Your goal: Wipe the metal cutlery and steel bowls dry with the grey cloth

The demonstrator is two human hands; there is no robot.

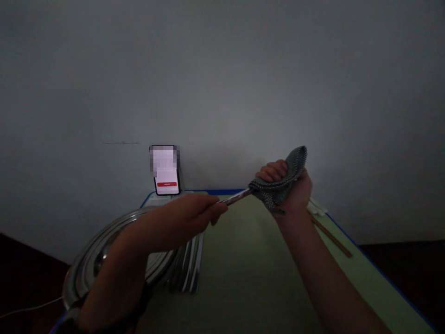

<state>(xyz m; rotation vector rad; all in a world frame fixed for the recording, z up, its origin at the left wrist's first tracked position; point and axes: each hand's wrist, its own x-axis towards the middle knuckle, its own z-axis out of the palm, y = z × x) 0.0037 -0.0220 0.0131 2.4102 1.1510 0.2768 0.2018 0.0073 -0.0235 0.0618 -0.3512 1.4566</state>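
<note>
Metal utensil between left grip, pinch-tight on it, and right grip, fist-tight around cloth at its far side

Left grip pinching, left forearm angled inward; right grip curled tight, right forearm slanting up

The left hand pinched a shiny rod, the right hand clasped a cloth round its other end, and a lit phone stood by the wall

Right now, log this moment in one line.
left hand: holding slim shiny rod | right hand: gripping cloth, rod running into it | phone: upright by wall
</note>
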